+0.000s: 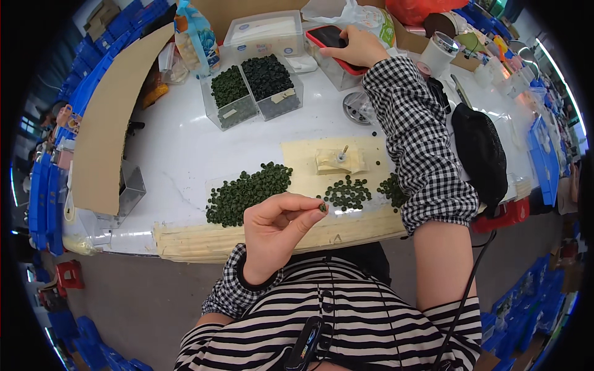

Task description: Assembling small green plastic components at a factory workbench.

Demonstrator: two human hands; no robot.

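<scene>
"What's in your left hand (270,230)?"
"One small green piece (323,208). My thumb and index finger are pinched together on it; the other fingers (282,216) are curled in."
"Where exactly is it?"
"Near the front of the table (176,145), to the right of the big green heap (247,196), close by a thinner scatter (348,194)."
"And your right hand (363,49)?"
"Reaching to the far side, fingers closed round a red-edged phone (327,38)."
</scene>
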